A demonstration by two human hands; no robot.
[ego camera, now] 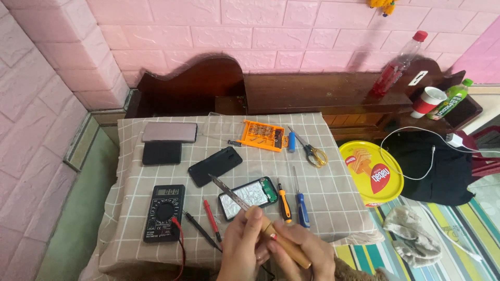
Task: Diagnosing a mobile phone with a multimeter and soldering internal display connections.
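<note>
My left hand [240, 245] and my right hand [308, 254] are at the table's near edge, and both grip the wooden handle of a soldering iron [271, 233]. Its metal shaft slants up and to the left. The tip ends over the cloth near an opened phone [249, 196], which shows silver foil and a green board. A black back cover [215, 165] lies just beyond the tip. To the right of the phone lie an orange-and-black screwdriver [284, 203] and a blue screwdriver [301, 203].
On the checked tablecloth [333, 182] are a black multimeter [164, 212] with red and black probes [210, 216], an orange bit set [263, 135], scissors [313, 154], a grey phone [170, 132] and a black phone [162, 153]. A yellow round tin [371, 171] sits at the right.
</note>
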